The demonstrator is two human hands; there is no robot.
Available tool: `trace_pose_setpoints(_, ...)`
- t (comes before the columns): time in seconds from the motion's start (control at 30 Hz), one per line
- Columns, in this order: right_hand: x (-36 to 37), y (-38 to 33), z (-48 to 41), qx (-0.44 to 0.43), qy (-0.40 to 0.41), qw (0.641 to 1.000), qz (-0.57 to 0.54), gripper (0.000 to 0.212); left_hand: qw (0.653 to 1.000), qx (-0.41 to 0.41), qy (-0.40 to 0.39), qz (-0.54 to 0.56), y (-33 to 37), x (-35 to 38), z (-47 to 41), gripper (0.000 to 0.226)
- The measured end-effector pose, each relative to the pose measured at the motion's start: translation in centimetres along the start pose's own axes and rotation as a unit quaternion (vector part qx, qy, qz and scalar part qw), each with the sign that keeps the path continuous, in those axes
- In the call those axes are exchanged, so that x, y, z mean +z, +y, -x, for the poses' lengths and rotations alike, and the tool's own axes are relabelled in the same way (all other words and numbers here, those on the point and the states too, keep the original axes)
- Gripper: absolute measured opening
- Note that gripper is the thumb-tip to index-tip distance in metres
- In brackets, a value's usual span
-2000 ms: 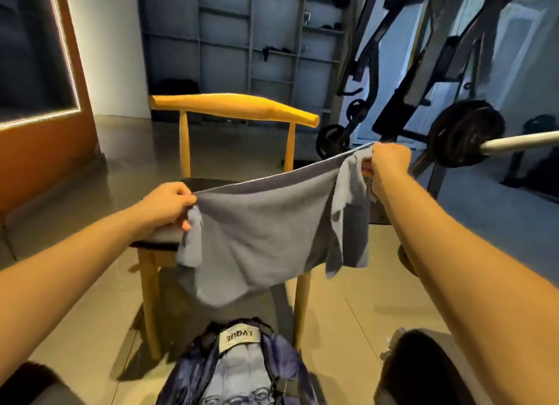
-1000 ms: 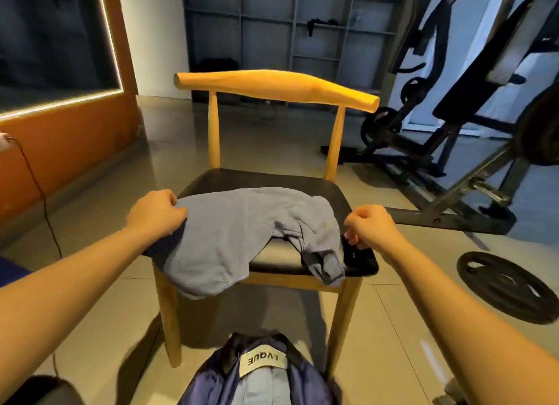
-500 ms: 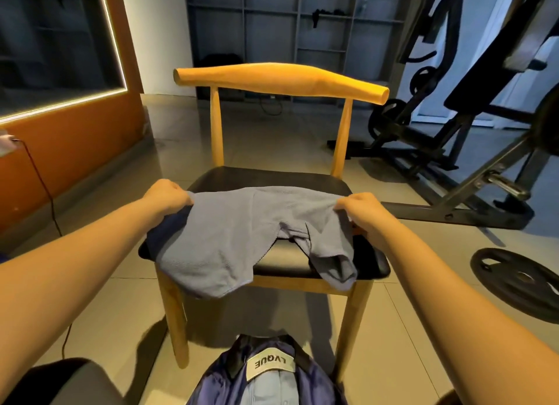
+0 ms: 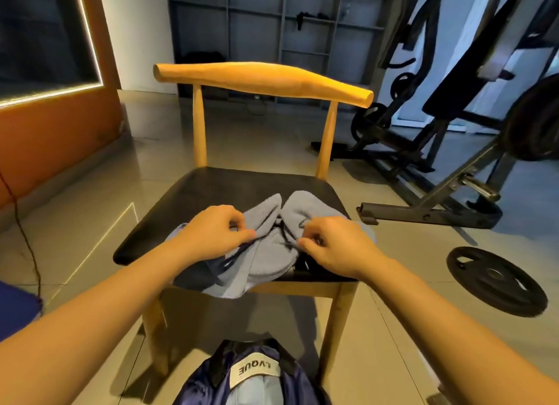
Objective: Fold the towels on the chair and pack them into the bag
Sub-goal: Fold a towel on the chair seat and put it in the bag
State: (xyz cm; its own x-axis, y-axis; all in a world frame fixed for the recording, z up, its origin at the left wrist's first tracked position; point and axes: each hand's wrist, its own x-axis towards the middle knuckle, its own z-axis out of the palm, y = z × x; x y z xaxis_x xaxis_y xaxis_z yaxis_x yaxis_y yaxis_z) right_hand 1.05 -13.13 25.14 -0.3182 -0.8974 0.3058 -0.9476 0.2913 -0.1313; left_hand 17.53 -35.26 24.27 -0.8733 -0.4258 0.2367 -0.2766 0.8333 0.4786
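A grey-blue towel lies bunched on the black seat of a wooden chair, its near edge hanging over the seat's front. My left hand pinches the towel's left part, fingers curled. My right hand pinches its right part. Both hands are close together near the seat's front, with two rounded folds of cloth rising just beyond them. A dark blue bag with a white label stands open on the floor below the chair, light blue cloth visible inside.
A black weight plate lies on the tiled floor to the right. A weight bench and rack stand behind it. An orange wall with a cable runs along the left. Grey shelving fills the back.
My hands have come together from the seat's two sides towards its middle, drawing the towel's ends inward. The spread towel is now bunched into two folds.
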Motion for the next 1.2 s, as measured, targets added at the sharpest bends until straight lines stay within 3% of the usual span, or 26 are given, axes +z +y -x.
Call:
trace_pose_setpoints(0.13, -1.0, 1.0, -0.7, 0.126, 0.099, 0.984, -0.075, 0.017, 0.997, -0.049, 0.038, 0.055, -0.5, 0.3, -0.3, 0.010)
trace_pose_setpoints(0.23, -1.4, 2.5, -2.4, 0.220, 0.143, 0.957, -0.125, 0.012, 0.996, -0.081, 0.004, 0.030, -0.7, 0.3, -0.9, 0.059)
trace_pose_setpoints(0.27, -1.5, 3.1, -3.1, 0.243, 0.140, 0.949, -0.145, 0.014, 0.996, -0.084, -0.013, 0.010, -0.8, 0.4, -1.1, 0.064)
trace_pose_setpoints(0.4, -1.1, 4.6, -5.5, 0.301, 0.054, 0.919, -0.249, 0.038, 0.994, -0.072, -0.068, 0.037, -0.7, 0.7, -1.7, 0.017)
trace_pose_setpoints(0.53, -0.6, 4.7, -6.3, 0.309, 0.007, 0.896, -0.318, 0.038, 0.993, -0.072, -0.037, 0.085, -0.7, 0.0, -2.1, 0.012)
trace_pose_setpoints(0.67, -1.0, 4.8, -6.4, 0.302, 0.005, 0.892, -0.337, 0.021, 0.990, -0.078, 0.001, 0.116, -0.5, -2.0, -2.2, 0.010)
trace_pose_setpoints(0.73, -1.5, 5.1, -6.2, 0.303, 0.011, 0.893, -0.333, 0.008, 0.985, -0.091, 0.013, 0.146, -0.4, -2.7, -2.2, 0.013)
trace_pose_setpoints(0.83, -2.5, 5.6, -6.3, 0.303, 0.032, 0.912, -0.273, 0.013, 0.974, -0.127, 0.028, 0.186, -0.2, -3.3, -1.8, 0.019)
trace_pose_setpoints(0.93, -4.3, 5.1, -6.6, 0.298, 0.053, 0.908, -0.291, 0.019, 0.942, -0.165, 0.061, 0.287, 0.5, -3.6, -1.6, 0.017)
trace_pose_setpoints(1.07, -6.1, 2.6, -7.4, 0.298, 0.126, 0.874, -0.363, 0.032, 0.861, -0.203, 0.169, 0.435, 2.1, -4.0, -2.6, 0.009)
trace_pose_setpoints(1.13, -6.1, 0.7, -7.9, 0.291, 0.157, 0.859, -0.391, 0.025, 0.855, -0.172, 0.171, 0.459, 3.3, -4.1, -2.9, 0.008)
trace_pose_setpoints(1.2, -5.6, -1.1, -7.8, 0.283, 0.110, 0.844, -0.442, 0.019, 0.861, -0.141, 0.120, 0.474, 4.6, -3.6, -2.6, 0.011)
